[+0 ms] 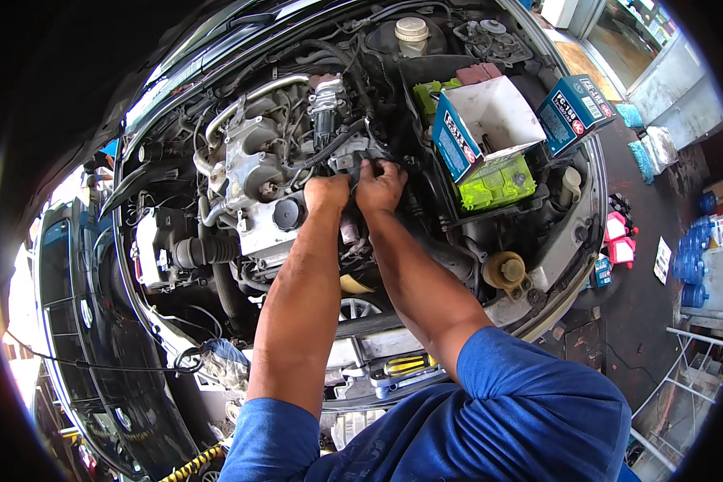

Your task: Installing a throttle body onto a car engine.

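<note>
Both my arms reach into an open engine bay, over a silver-grey engine (249, 169). My left hand (327, 195) is closed with its fingertips turned down beside the engine's edge, and what they grip is hidden. Right next to it, my right hand (380, 186) pinches a small black part (357, 167) between thumb and fingers; its kind cannot be made out. Just above the hands runs a black ribbed hose (327, 153) below a dark cylindrical unit (324, 120). A black oil filler cap (288, 214) sits left of my left hand.
An open box (490, 120) stands on the lime-green battery (498, 186) at the right, beside another teal box (574, 112). Yellow-handled screwdrivers (406, 365) lie on the front crossmember. A ribbed intake duct (205, 251) is at the left. A brownish reservoir (504, 270) sits at the right front.
</note>
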`<state>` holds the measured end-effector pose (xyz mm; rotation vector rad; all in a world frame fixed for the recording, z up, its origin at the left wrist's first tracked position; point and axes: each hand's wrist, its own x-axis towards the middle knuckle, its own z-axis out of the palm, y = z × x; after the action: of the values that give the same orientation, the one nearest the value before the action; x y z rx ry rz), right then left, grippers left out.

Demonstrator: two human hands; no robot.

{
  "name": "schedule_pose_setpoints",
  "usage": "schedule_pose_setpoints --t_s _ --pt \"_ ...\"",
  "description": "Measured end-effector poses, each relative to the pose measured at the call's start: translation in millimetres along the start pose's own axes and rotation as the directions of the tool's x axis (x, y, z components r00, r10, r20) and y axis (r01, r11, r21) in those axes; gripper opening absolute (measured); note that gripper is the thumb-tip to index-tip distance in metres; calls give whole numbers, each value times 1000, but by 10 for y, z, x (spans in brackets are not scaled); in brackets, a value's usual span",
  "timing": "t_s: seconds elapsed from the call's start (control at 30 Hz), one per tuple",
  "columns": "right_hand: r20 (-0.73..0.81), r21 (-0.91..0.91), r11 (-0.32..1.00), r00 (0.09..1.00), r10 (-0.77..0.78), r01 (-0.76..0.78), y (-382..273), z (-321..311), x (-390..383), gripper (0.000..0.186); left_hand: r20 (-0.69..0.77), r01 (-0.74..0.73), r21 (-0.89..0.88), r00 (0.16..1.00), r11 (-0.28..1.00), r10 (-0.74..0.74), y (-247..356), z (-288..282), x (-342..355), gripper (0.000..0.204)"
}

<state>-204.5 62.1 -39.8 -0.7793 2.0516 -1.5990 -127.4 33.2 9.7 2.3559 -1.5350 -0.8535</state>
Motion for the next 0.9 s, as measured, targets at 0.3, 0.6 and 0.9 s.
schedule_pose_setpoints --t_s 0.3,0.6,0.9 --pt "-47 -19 995 994 98 -99 -74 39 -28 26 -7 6 -81 1000 997 -6 -9 -69 -35 51" --pt "-131 -96 995 991 -16 3 -17 45 59 27 67 -42 2 997 999 42 -9 65 120 46" --pt "-6 68 989 992 130 -129 -133 8 -23 30 19 -23 -44 1000 999 24 -30 -74 -11 46"
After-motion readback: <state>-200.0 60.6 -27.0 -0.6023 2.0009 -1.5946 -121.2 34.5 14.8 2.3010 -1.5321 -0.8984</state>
